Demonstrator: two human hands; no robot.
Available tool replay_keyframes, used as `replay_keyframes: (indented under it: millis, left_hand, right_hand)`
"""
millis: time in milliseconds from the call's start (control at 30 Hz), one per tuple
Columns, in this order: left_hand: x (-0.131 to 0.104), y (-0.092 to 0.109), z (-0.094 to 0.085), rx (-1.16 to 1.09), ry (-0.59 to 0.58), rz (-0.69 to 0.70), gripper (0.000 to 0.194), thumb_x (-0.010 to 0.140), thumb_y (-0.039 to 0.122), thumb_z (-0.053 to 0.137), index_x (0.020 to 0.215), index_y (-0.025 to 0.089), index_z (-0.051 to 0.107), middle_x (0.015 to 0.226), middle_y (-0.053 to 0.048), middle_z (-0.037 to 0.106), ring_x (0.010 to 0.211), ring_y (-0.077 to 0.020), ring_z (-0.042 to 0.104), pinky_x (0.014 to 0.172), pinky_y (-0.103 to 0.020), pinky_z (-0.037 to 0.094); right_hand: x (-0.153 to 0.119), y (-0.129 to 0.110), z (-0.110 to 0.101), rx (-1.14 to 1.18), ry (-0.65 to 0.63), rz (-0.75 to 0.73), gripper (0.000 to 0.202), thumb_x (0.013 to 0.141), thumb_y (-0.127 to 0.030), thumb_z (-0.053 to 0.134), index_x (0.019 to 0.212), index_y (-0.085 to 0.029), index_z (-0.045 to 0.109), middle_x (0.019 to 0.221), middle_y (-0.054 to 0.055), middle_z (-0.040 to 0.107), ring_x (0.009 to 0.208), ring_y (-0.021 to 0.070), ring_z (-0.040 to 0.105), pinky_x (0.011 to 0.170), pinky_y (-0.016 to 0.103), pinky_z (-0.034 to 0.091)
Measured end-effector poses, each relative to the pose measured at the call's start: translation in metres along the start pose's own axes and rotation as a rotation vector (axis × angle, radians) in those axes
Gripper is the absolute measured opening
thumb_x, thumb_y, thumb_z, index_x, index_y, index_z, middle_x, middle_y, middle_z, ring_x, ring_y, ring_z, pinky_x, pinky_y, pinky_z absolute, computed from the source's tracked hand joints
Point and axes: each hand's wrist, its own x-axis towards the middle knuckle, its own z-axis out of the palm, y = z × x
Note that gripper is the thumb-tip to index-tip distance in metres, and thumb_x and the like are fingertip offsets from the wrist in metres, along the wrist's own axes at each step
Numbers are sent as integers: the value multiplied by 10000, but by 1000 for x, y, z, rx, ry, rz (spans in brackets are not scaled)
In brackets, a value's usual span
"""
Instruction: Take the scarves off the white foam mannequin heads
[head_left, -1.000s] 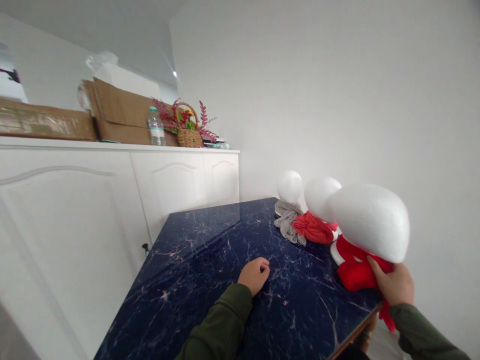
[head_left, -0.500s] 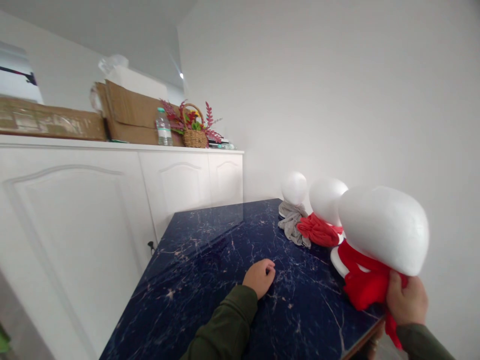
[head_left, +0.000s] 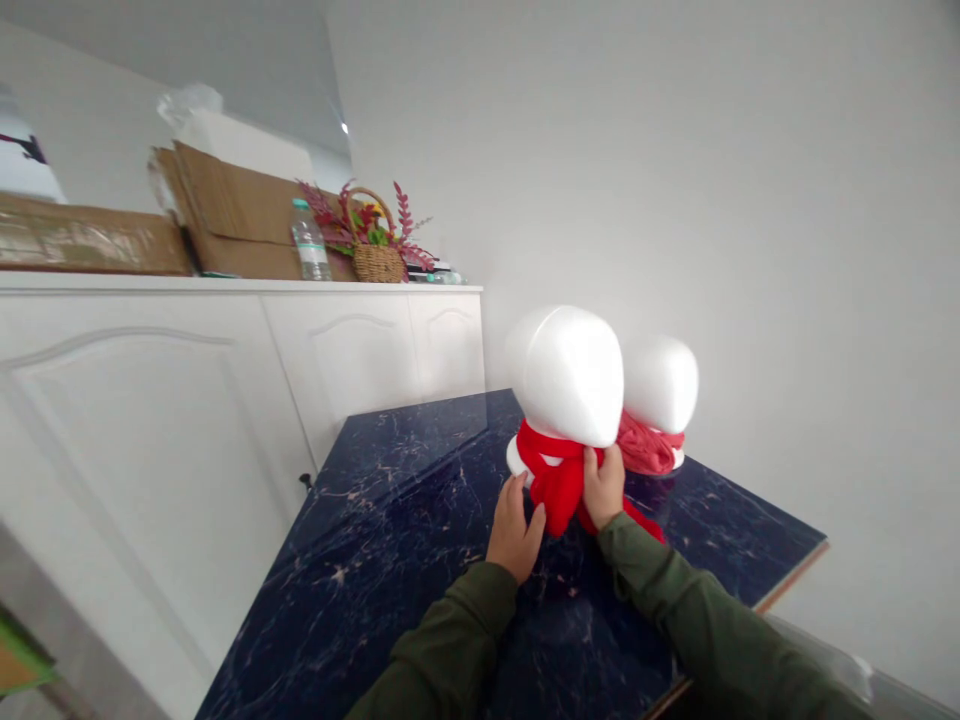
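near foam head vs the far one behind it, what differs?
The near white foam head wears a bright red scarf; the far white foam head wears a duller coral-red scarf. The near one is held at its scarf by the left hand and right hand; the far one stands untouched. Both are plain, featureless white foam on the dark blue marble table.

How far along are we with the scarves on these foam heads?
Done: the far foam head wears a knotted coral scarf. In hand: left hand and right hand grip the red scarf on the near foam head. Left: finishing that knot.
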Motion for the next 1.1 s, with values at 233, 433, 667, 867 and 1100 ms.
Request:
replay_keyframes:
  millis: [233,433,667,867,1100]
  left_hand:
    - [13,-24,-11,71,95,-378,304,683,187,505,976,137,567,1106,-142,483,1097,-271,399,948,-416,267]
    - [17,-26,-12,-168,64,-408,156,751,273,450,794,169,558,782,-46,580,752,-176,532,746,-317,399]
    - [21,-29,-16,-576,136,-578,167,707,293,492,777,154,554,772,-55,616,745,-174,578,704,-297,445]
    - [26,-34,-14,-884,187,-719,274,666,220,513,925,138,546,709,-50,651,631,-168,615,613,-305,484]
    - [28,-41,-14,-926,389,-764,233,694,224,528,906,137,565,719,-40,649,646,-138,610,617,-263,483]
  right_hand:
    - [-30,9,55,108,-267,23,146,779,-260,454,857,-144,497,865,84,498,853,201,468,796,357,393]
    - [-41,-13,31,191,-689,146,206,703,-211,548,900,-152,531,900,79,530,866,205,496,829,369,397]
    - [-54,-46,23,885,-1102,347,260,741,-152,423,998,-185,453,883,30,563,817,140,542,780,309,427]
    - [-36,-12,30,243,-748,115,320,705,-201,487,1021,-152,516,896,66,532,835,180,501,791,332,411]
    - [-31,5,34,-40,-886,-118,450,550,-133,574,998,-178,577,1183,105,368,1061,254,355,928,381,300]
